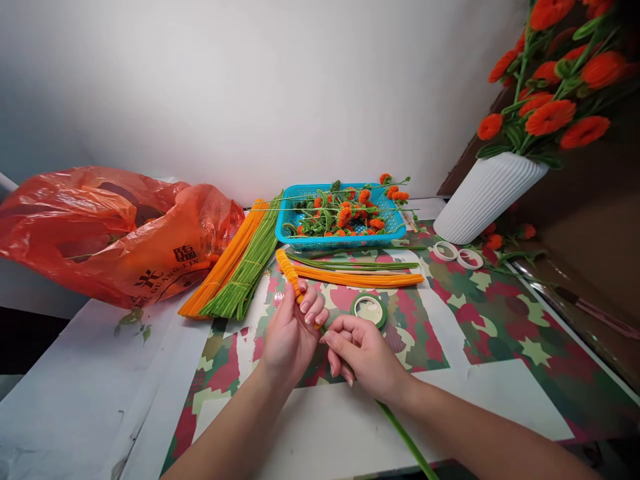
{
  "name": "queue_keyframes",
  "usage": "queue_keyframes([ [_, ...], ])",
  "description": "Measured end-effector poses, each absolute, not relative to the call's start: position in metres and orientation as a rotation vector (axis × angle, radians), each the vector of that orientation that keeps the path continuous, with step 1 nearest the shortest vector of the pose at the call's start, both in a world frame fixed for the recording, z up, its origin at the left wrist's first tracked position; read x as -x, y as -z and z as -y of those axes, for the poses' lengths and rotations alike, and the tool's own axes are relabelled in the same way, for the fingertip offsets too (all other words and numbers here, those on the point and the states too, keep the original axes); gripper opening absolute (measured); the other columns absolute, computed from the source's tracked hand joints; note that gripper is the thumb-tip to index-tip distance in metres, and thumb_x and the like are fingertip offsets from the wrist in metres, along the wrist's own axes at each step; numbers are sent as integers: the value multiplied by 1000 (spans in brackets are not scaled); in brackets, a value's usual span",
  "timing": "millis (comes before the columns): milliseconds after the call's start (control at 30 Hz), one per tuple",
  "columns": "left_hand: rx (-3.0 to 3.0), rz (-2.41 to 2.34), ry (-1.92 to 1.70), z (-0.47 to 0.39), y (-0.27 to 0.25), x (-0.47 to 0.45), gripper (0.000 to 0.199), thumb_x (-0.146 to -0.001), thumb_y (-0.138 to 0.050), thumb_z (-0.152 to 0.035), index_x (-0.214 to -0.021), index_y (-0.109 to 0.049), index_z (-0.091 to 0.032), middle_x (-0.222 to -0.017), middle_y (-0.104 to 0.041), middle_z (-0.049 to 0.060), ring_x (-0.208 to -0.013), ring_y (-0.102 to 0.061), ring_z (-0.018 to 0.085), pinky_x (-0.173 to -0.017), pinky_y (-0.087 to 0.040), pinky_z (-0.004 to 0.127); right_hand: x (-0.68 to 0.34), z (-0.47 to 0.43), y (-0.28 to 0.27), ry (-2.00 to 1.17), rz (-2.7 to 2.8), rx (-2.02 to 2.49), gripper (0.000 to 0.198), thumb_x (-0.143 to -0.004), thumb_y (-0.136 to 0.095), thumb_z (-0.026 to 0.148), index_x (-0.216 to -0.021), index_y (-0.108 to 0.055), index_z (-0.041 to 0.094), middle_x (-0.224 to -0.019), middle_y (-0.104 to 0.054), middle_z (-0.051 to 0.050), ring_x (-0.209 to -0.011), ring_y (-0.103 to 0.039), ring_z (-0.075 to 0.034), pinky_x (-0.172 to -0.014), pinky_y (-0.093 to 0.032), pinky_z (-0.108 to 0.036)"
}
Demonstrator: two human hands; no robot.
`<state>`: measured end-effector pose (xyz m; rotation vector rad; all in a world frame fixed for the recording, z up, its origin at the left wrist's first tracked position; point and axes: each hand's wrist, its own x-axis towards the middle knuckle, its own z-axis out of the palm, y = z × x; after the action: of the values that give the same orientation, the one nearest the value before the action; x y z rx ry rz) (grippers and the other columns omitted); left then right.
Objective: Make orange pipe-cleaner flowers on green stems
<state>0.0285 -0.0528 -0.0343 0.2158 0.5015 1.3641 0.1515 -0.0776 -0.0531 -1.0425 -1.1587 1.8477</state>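
Note:
My left hand is closed around a coiled orange pipe cleaner, whose ribbed top sticks up past the thumb. Close beside it, my right hand pinches with thumb and fingers at the coil's lower end. A green stem runs out from under my right hand toward the bottom edge; where it meets the coil is hidden by my fingers. Just beyond my right hand lies a roll of green tape. Loose orange pipe cleaners and green pipe cleaners lie past my hands.
Behind stands a blue basket of orange flowers. Left are orange and green bundles and a red plastic bag. A white vase with flowers and white tape rolls stand right, on the camouflage-patterned mat.

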Motion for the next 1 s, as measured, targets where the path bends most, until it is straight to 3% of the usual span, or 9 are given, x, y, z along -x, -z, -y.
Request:
queue_keyframes([
  [467, -141, -469, -1407, 51, 30, -28, 38, -102, -22, -29, -77, -49, -17, -58, -36, -5, -44, -35, 6, -45, -37, 17, -143, 84, 61, -1876, 1070, 1006, 39, -80, -60, 56, -78, -46, 19, -47, -56, 7, -34, -37, -4, -40, -27, -19],
  [667, -159, -490, -1373, 55, 33, -32, 34, -101, -29, -30, -76, -49, -17, -59, -36, -5, -44, -35, 6, -46, -38, 17, -142, 84, 62, -1876, 1070, 993, 36, -82, -59, 52, -80, -50, 18, -47, -56, 7, -34, -37, -4, -39, -27, -19],
  [1000, -224, -590, -1383, 57, 35, -36, 42, -102, -24, -29, -72, -50, -17, -59, -40, -3, -51, -45, 9, -57, -47, 22, -144, 80, 60, -1853, 1079, 977, 32, -84, -59, 48, -82, -52, 17, -47, -55, 7, -34, -37, -4, -39, -27, -18],
])
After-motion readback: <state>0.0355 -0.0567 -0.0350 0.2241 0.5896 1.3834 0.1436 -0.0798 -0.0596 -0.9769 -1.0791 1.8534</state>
